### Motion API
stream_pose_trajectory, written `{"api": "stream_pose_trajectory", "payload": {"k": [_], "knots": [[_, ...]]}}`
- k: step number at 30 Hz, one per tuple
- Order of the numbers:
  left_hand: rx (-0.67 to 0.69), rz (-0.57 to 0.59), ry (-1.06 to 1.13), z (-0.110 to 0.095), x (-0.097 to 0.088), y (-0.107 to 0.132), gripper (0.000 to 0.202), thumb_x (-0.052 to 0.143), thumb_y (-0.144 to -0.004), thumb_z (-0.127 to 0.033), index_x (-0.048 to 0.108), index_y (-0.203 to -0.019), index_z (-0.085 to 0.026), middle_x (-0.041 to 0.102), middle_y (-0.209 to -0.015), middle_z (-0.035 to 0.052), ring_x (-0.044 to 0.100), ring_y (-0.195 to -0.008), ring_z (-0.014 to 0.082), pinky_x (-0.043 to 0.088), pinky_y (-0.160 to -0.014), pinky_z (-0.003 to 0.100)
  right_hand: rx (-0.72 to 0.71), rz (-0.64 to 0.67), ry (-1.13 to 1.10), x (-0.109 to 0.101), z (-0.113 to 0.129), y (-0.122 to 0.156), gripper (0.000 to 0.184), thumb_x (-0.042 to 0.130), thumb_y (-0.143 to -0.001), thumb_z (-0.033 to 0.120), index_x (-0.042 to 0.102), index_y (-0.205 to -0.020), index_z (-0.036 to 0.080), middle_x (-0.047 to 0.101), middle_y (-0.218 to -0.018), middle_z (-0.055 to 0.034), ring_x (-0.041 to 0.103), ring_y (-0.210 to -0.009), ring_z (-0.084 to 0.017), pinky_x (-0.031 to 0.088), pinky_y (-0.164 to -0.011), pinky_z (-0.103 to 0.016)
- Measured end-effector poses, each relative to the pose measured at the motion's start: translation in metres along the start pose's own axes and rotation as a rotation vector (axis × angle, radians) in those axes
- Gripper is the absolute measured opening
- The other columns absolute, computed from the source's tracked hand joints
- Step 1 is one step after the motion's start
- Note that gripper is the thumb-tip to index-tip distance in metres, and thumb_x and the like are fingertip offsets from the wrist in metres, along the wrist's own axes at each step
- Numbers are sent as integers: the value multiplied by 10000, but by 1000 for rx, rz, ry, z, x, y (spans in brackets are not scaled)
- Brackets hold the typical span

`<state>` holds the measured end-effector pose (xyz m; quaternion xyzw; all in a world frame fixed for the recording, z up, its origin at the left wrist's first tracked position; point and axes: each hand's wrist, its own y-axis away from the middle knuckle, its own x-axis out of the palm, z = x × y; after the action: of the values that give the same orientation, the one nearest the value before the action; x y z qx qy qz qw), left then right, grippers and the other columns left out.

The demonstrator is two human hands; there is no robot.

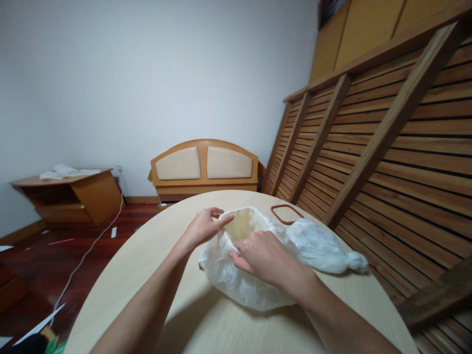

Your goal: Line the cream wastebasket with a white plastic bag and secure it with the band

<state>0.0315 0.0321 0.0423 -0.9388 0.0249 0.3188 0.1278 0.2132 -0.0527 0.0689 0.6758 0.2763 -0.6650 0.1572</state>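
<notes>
Head view: on the round tabletop [121, 300], a white plastic bag [243, 287] stands with its mouth open, between the left and right edges, somewhat nearer to the right one. The right hand [261, 253] is closed on the near part of its rim, with the fingers curled over and the thumb outside. The left hand [205, 227] touches the left part of the rim, its thumb stretched across; whether these fingers press firmly, I cannot tell. A brown ring [272, 210] lies close to the far right edge, just beside a second white bag [320, 248], whose bunched end reaches toward the right edge. The step in hand seems to be arranging the rim; the next move calls for even, gentle tension from both hands.
</notes>
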Motion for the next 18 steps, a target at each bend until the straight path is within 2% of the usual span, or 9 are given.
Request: {"api": "stream_pose_trajectory", "payload": {"k": [3, 6, 9, 13, 16, 18], "knots": [[15, -55, 28, -1, 0, 1, 588, 628, -797, -606, 698, -1127, -124, 734, -1131, 150, 722, -853, 234, 530, -747, 309, 7, -7, 3, 1, 0, -2, 346, 506, -971, 363, 771, -912, 148, 769, -814, -145, 740, -763, -300, 480, -644, -318], [66, -96, -15, -2, 3, 2, 450, 618, -833, -502, 704, -1090, -143, 742, -1107, 131, 717, -781, 213, 532, -689, 296, -6, -5, 0, 1, 2, -2, 363, 500, -980, 377, 774, -928, 145, 772, -824, -147, 735, -765, -293, 479, -655, -318], [85, -83, -43, 0, 7, 2, 353, 625, -835, -419, 709, -1057, -158, 754, -1055, 112, 714, -769, 209, 523, -645, 278, -41, -2, -25, -1, 3, 1, 441, 504, -975, 472, 781, -888, 141, 771, -818, -148, 731, -778, -294, 472, -660, -316], [87, -69, -58, 7, 10, 0, 328, 635, -833, -390, 707, -1057, -162, 753, -1055, 107, 721, -823, 215, 533, -686, 279, -35, -27, -107, -6, -2, 4, 528, 478, -957, 587, 786, -877, 165, 775, -834, -129, 727, -798, -278, 463, -680, -312], [88, -89, -64, 12, 11, -3, 295, 639, -839, -379, 714, -1030, -167, 760, -1039, 105, 724, -883, 221, 540, -743, 283, -4, -79, -216, -12, -13, 6, 468, 446, -985, 542, 779, -992, 214, 784, -945, -94, 722, -885, -249, 475, -760, -308], [79, -97, -62, 13, 10, -3, 305, 626, -856, -407, 713, -1023, -166, 761, -1041, 112, 726, -880, 223, 544, -748, 290, 22, -169, -299, -16, -26, 7, 412, 428, -1009, 470, 756, -1081, 231, 775, -1048, -74, 707, -977, -228, 478, -855, -314]]}}
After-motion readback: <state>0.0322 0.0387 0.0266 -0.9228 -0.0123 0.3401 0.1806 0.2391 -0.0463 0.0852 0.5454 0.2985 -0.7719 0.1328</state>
